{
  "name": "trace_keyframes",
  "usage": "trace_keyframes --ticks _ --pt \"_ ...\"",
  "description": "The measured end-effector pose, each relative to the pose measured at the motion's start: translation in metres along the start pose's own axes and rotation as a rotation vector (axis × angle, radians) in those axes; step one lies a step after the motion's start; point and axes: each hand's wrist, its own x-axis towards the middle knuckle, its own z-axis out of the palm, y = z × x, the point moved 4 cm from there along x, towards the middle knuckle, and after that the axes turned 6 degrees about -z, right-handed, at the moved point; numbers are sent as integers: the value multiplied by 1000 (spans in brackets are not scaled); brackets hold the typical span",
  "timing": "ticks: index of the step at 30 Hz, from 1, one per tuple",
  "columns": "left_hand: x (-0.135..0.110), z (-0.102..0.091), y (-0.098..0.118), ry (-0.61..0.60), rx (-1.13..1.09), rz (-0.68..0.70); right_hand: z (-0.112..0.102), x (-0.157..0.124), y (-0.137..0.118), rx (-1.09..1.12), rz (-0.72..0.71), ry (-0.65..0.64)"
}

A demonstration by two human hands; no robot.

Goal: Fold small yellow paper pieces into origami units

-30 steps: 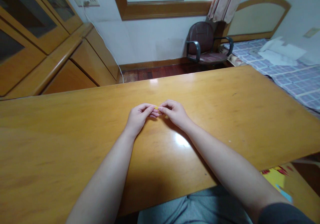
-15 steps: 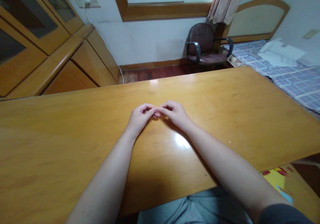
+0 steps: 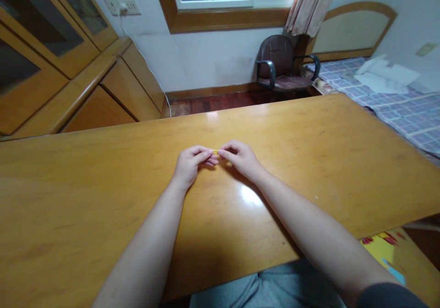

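My left hand and my right hand rest on the wooden table with their fingertips meeting near its middle. Both pinch a tiny yellow object between thumb and forefinger, one hand at each end. It is too small to make out what it is. The other fingers of both hands are curled in. Both forearms lie across the table toward me.
A dark red office chair stands beyond the table's far edge under the window. A bed with a checked cover lies at the right. Wooden cabinets line the left wall. A yellow printed item shows below the table's near right edge.
The hands have stayed pinched on the small yellow object. The view has tipped slightly, so everything sits a little lower in the picture.
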Motion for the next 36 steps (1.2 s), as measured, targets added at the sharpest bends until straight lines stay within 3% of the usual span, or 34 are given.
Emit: trace_keyframes --ticks 22,36 --pt "-3 4 5 19 151 129 4 1 5 36 30 7" --pt "0 -2 -3 -48 78 47 1 -2 2 179 77 5"
